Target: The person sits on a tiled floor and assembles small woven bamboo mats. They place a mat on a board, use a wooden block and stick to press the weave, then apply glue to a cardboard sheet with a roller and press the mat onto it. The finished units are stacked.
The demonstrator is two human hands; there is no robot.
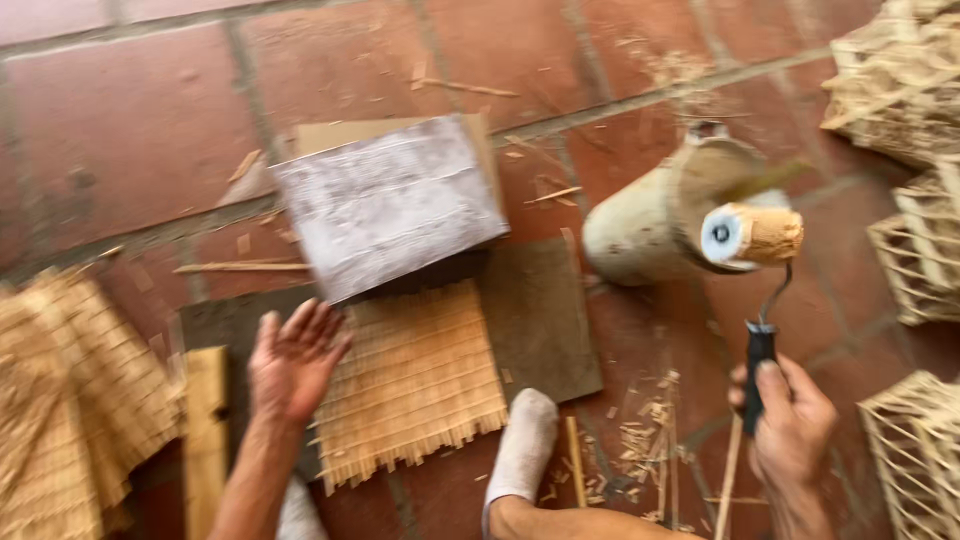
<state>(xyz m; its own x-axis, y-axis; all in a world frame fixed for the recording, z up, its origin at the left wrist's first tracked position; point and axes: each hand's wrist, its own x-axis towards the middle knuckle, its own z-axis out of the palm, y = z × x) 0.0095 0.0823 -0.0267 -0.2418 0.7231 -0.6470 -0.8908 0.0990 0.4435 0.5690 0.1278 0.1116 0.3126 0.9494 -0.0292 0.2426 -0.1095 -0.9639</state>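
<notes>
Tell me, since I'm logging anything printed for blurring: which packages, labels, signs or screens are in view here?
None in view: no package, label, sign or screen.
Nearest to one: a flat grey-white board above the woven mat, blank as far as the blur shows.

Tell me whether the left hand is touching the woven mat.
Touching. The head view shows the left hand spread flat with its fingers overlapping the left edge of the woven mat; no gap shows between them.
</notes>
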